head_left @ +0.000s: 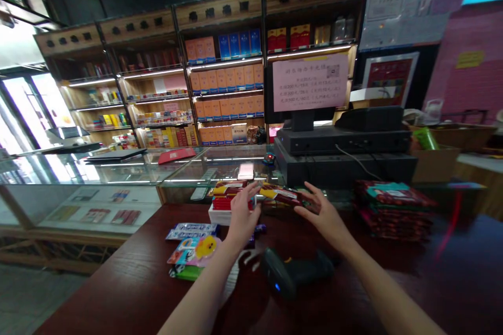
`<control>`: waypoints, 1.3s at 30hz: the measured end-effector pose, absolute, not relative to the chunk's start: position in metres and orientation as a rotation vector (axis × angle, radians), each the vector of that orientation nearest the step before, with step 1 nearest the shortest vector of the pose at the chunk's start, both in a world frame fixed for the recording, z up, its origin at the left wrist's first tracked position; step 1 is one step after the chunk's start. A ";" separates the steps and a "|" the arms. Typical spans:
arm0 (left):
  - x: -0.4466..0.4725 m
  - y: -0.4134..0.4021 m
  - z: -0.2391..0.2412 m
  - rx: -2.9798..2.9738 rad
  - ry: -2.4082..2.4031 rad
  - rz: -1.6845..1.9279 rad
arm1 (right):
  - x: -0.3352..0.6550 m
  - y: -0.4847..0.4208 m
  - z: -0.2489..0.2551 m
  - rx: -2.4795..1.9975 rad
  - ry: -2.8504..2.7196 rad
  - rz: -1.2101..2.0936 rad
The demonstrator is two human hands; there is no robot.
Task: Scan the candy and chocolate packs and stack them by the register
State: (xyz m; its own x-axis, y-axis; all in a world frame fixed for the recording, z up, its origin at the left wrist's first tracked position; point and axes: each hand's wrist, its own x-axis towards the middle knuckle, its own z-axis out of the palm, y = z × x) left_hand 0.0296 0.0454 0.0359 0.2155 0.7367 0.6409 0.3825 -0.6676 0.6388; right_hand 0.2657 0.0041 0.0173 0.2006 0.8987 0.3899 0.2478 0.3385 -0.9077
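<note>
A red-and-yellow snack packet [281, 194] lies crosswise between my hands at the back of the dark red table. My right hand [320, 214] has its thumb and fingers around the packet's right end, one finger raised. My left hand [244, 212] is open, fingertips near the packet's left end and thumb apart, beside a white box [220, 215] of similar red packets [223, 202]. Below my hands lies a black barcode scanner [293, 272] with a blue light. Left of my left forearm are blue-and-white packets [192, 231], a packet with a yellow duck [196, 249] and a green packet [186, 272].
A stack of dark red packages [395, 212] sits on the right. Behind the table stand a glass display counter [178, 167], a monitor with a pink notice [310, 84] and a black cash drawer [346, 162]. Shelves [228, 84] of boxed goods line the back.
</note>
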 end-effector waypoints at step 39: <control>0.007 0.033 0.016 2.853 1.462 1.591 | 0.274 -0.043 0.017 -1.361 -1.623 0.830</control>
State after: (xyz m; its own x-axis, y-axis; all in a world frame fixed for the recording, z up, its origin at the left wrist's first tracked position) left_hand 0.0067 0.0326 0.0157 0.3055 0.4322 0.8484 0.8090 -0.5877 0.0081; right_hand 0.2735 -0.0425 0.0167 -0.0579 0.9812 0.1841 0.4249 0.1911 -0.8848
